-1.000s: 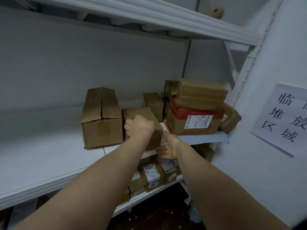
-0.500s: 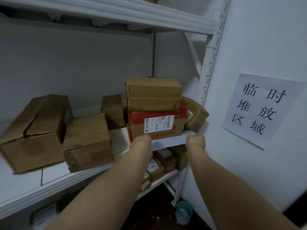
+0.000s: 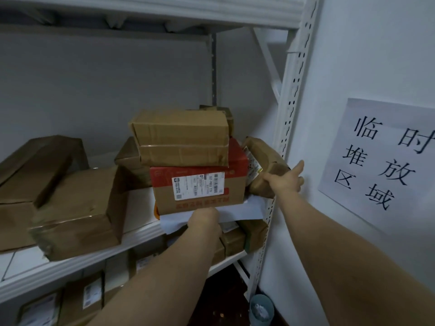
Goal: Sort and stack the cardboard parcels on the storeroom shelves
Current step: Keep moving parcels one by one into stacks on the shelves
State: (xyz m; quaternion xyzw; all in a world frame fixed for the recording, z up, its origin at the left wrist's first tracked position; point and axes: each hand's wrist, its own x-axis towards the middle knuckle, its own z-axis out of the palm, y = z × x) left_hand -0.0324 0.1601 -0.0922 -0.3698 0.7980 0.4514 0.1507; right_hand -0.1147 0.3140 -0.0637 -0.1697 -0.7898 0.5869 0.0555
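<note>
At the shelf's right end, the left hand is gripping the white mailer under the red-banded carton; the right hand, fingers straight, is touching the brown parcel. Carton likely heavy: hold its base.

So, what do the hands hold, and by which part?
The left hand grips white packet at its front edge; right hand holds nothing, touching brown parcel.

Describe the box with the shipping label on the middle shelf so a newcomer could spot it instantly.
Find the white perforated upright beside the paper wall sign. Left of it, on the middle shelf, the labelled box sits on a white flat parcel, under a plain brown taped parcel. Only it is red across the top, with a white barcode label in front.
</note>
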